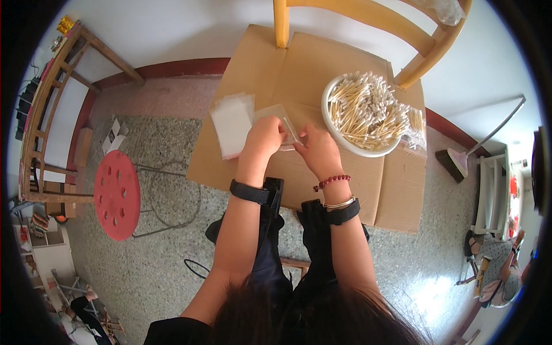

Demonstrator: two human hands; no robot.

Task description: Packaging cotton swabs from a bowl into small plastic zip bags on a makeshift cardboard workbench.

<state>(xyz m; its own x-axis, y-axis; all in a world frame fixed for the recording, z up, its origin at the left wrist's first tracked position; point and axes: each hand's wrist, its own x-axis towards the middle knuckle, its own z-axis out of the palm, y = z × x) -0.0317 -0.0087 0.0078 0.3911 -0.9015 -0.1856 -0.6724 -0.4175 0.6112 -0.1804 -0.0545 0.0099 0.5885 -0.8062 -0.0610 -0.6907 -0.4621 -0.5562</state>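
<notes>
Over a flattened cardboard sheet (345,175), my left hand (267,135) is closed, its fingers curled on a small clear plastic bag (279,112). My right hand (319,150) pinches the bag's near right edge, thumb and fingertips together. Whether anything lies inside the bag is hard to make out. Just left of my left hand lies a stack of flat clear bags (233,123). To the right of my hands stands a white bowl (371,153) heaped with cotton swabs (368,109). Against its right side rest clear bags filled with swabs (416,125).
The cardboard covers the seat of a wooden chair, whose backrest (368,20) rises at the far side. A red round stool (117,195) is on the left. A broom (454,164) leans at the right. Another person (503,267) sits at the far right.
</notes>
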